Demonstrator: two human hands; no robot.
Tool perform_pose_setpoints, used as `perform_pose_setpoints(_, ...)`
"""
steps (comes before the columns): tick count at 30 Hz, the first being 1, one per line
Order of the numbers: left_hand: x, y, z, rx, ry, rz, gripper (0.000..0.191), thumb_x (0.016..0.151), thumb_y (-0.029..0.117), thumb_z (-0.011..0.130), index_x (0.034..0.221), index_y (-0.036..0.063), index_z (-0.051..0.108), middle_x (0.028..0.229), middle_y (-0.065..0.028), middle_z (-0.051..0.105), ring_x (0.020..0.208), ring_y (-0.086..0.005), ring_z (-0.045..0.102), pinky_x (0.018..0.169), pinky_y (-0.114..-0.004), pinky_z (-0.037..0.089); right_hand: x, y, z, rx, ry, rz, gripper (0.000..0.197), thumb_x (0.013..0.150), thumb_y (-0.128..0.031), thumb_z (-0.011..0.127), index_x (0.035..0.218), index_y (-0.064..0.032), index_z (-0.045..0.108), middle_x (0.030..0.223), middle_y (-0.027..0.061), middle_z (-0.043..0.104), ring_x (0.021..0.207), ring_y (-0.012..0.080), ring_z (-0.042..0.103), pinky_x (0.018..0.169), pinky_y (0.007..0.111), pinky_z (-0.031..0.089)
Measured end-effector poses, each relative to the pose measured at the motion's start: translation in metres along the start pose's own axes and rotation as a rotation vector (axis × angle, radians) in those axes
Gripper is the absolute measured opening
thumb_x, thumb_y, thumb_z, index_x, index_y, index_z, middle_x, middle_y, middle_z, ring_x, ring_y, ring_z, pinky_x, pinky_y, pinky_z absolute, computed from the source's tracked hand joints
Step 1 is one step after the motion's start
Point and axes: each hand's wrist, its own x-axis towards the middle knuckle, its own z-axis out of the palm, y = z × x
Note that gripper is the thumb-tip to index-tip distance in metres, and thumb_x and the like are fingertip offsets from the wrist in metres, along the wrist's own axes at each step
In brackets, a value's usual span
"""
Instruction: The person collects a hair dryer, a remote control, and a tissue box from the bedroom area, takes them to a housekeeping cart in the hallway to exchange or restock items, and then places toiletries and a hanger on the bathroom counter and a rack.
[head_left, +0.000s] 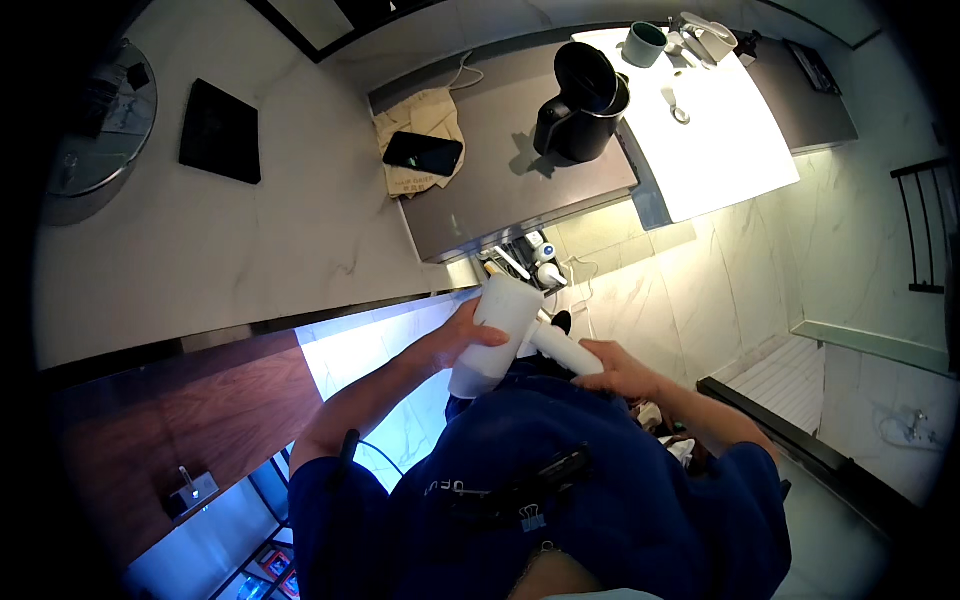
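In front of my dark blue shirt I hold a white hair dryer (504, 315) in both hands. Its thick barrel slants across my left hand (469, 334), whose fingers wrap the barrel's side with the thumb on top. The barrel's lower end looks greyer and partly translucent. My right hand (619, 369) grips the end of the narrower white handle (566, 349). Just beyond the barrel is an open drawer or dark tray (517, 255) holding white bottles (545, 253) and other small items. White cord loops (589, 281) hang beside it.
On the grey counter (480, 210) are a black kettle (581, 139) with its lid up and a phone (422, 154) on a beige cloth bag (416, 112) bearing writing. A green cup (643, 45) stands by the white basin area (720, 150). A dark slab (220, 131) lies left.
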Motion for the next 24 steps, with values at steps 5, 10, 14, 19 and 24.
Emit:
perform_pose_setpoints(5,-0.010,-0.011,0.005,0.032,-0.011,-0.030,0.079,0.063,0.024,0.076,0.130,0.0026,0.039,0.113,-0.0129,0.054,0.105,-0.0234,0.054,0.090,-0.037,0.045,-0.011,0.024,0.021,0.072,0.067,-0.090,0.033,0.073,-0.016,0.066,0.099,-0.0003,0.052,0.088,0.0191,0.059,0.084,0.0296,0.058,0.075,0.036,0.045)
perform_pose_setpoints(10,-0.008,0.019,0.026,0.274,-0.120,0.079,0.089,0.060,0.026,0.078,0.134,0.0041,0.033,0.118,-0.0131,0.051,0.109,-0.0238,0.051,0.094,-0.037,0.042,-0.019,-0.025,-0.025,-0.363,-0.076,-0.059,0.033,0.065,-0.010,0.062,0.096,-0.0017,0.052,0.074,0.0179,0.062,0.069,0.0309,0.063,0.060,0.037,0.049)
perform_pose_setpoints(14,-0.010,0.025,0.044,0.211,-0.119,0.141,0.086,0.057,0.027,0.078,0.129,0.0020,0.037,0.111,-0.0130,0.053,0.106,-0.0230,0.055,0.089,-0.036,0.046,-0.034,-0.063,-0.039,-0.287,-0.197,-0.004,0.032,0.065,-0.010,0.062,0.094,-0.0009,0.052,0.072,0.0173,0.061,0.063,0.0267,0.062,0.055,0.035,0.049)
perform_pose_setpoints(19,-0.019,0.039,0.050,-0.026,-0.093,-0.045,0.082,0.064,0.028,0.073,0.132,0.0007,0.036,0.119,-0.0151,0.052,0.113,-0.0230,0.049,0.097,-0.036,0.039,-0.031,-0.021,-0.009,-0.098,-0.008,-0.135,0.031,0.066,-0.011,0.062,0.093,-0.0002,0.052,0.077,0.0152,0.060,0.066,0.0264,0.059,0.063,0.036,0.048)
perform_pose_setpoints(24,-0.013,0.004,0.041,0.006,-0.074,-0.064,0.069,0.072,0.024,0.067,0.130,0.0001,0.039,0.111,-0.0135,0.054,0.103,-0.0205,0.054,0.090,-0.032,0.043,-0.027,0.014,0.006,-0.163,0.060,-0.148,0.034,0.068,-0.013,0.064,0.097,-0.0016,0.050,0.083,0.0174,0.060,0.075,0.0334,0.060,0.070,0.040,0.047)
